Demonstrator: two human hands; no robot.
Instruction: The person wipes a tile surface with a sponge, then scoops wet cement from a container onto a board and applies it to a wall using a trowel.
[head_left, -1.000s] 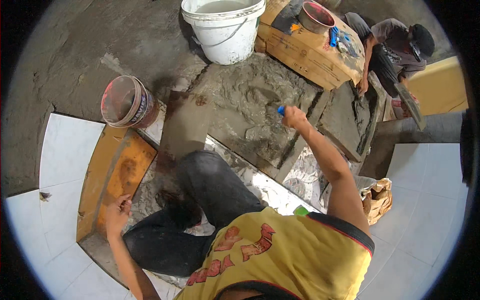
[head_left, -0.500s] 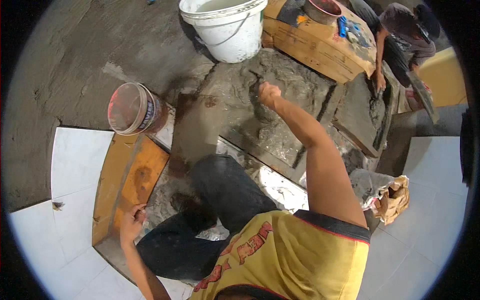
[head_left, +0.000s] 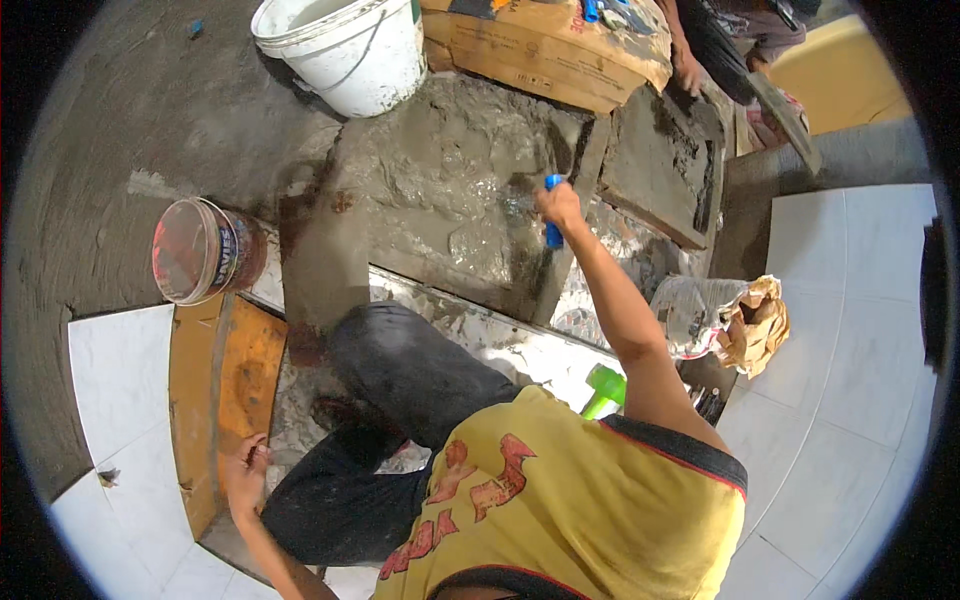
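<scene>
while we are looking down through the head view, our right hand [head_left: 558,205] is wrapping its fingers tightly around a blue-handled tool [head_left: 553,235], whose far end is blurring, so we are not telling whether it is touching the wet grey mortar [head_left: 430,190]. the tool is hovering or resting at the right side of that mortar, which is spreading between the white bucket [head_left: 350,60] and our bent knee [head_left: 400,345] in dark trousers. our left hand [head_left: 247,470] is curling narrowly beside the orange board [head_left: 250,360], and we are not able to tell whether it is holding anything. beyond the mortar a brown carton [head_left: 540,60] is sitting, and to its right a co-worker's hand [head_left: 688,75] is reaching down near a grey-coated panel [head_left: 655,165]. a small reddish bucket [head_left: 245,250] is standing at our left, while a crumpled paper bag [head_left: 755,325] and a bright green object [head_left: 603,390] are lying at our right, near white tiles [head_left: 850,300].
</scene>
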